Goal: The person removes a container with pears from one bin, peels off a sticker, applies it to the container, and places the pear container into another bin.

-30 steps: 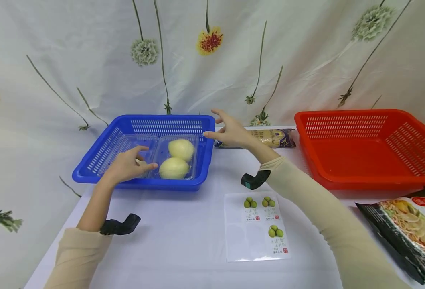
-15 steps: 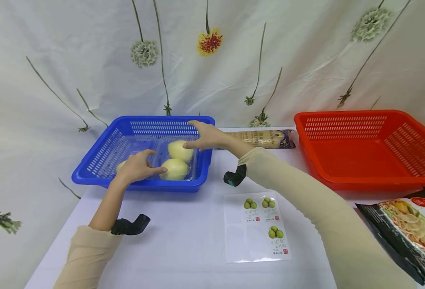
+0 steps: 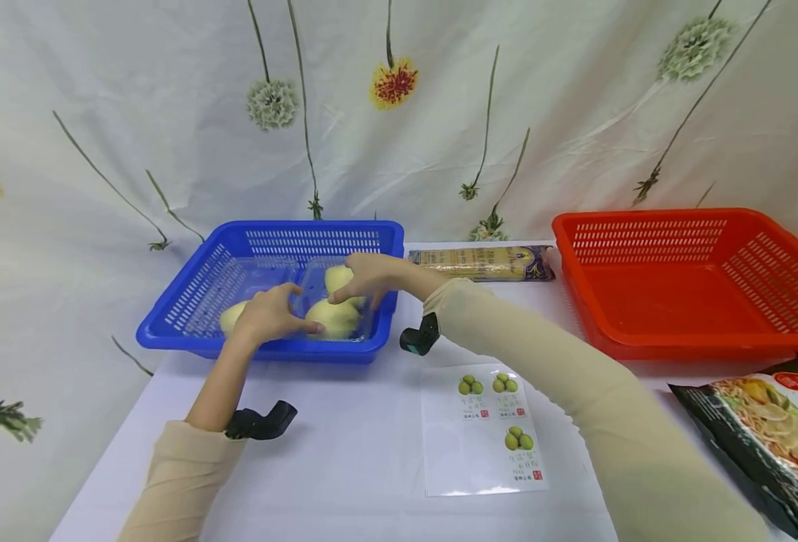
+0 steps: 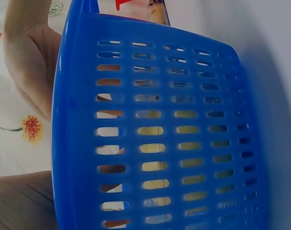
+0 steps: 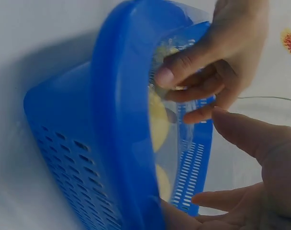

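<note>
A blue plastic basket (image 3: 290, 226) holds two clear plastic trays side by side. In the right-hand tray (image 3: 314, 277) lie two pale yellow round fruits (image 3: 333, 320); the other tray (image 3: 257, 271) shows one more fruit (image 3: 232, 318). My left hand (image 3: 268, 315) reaches over the basket's front rim, thumb close to the front fruit, fingers at the tray's left side. From the right, my right hand (image 3: 375, 272) comes over the side rim, thumb above the fruits. Its fingers look spread in the right wrist view, facing the left hand (image 5: 239, 52). Basket wall (image 4: 126, 139) hides the left fingertips in the left wrist view.
Right of the blue basket lies a long gold-and-blue packet (image 3: 483, 263). A red basket (image 3: 677, 290) stands at the right, with a black noodle bag (image 3: 778, 421) before it. A sheet of fruit-printed stickers (image 3: 463, 459) lies on the white table (image 3: 331, 467).
My right hand has moved left and down from above the basket's side rim to over the fruits. My left hand has shifted right, from the left tray to the right-hand tray.
</note>
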`<state>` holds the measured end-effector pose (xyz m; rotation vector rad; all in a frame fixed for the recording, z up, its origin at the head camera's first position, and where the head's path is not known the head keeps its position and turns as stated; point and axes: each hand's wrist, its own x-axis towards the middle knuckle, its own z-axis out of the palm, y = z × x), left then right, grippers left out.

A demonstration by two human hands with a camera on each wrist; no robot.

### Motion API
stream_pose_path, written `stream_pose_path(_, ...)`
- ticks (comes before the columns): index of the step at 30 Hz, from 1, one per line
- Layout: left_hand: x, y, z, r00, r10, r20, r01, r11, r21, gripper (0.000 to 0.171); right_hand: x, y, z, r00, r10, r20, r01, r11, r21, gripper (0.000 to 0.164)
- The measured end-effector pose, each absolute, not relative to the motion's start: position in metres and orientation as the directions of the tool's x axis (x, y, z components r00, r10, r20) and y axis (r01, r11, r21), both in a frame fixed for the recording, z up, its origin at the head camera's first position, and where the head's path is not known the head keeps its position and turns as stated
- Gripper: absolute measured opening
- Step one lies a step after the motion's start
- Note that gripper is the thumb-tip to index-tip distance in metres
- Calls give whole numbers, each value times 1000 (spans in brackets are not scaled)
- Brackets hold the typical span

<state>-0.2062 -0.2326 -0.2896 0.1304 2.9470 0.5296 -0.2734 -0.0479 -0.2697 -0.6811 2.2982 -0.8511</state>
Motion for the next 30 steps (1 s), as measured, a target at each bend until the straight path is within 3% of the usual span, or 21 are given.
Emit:
stream_pose_path(8,-207,-238,-297,-990,99,-104,45,902,429,76,-266,-61,-275,-713,-607,-351,-329,732,-597,81)
stream_pose_path(14,-205,-237,-298,-996,77,-53,46,896,442,77,-269,-63,-280,-729,-587,-351,-251,708,-661,81)
stream_pose_path(21,-206,-231,-299,-999,32,-40,11,890,456,78,-274,-68,-290,-807,-514,-292,-216,715,-665,78)
stream_pose_path(26,-207,-229,-300,-1000,9,0,8,859,512,75,-275,-75,-296,-839,-471,-271,-239,768,-595,85)
stream_pose_path(30,-207,-228,-299,-999,-42,10,-28,804,593,81,-273,-74,-296,-848,-459,-267,-174,715,-677,90)
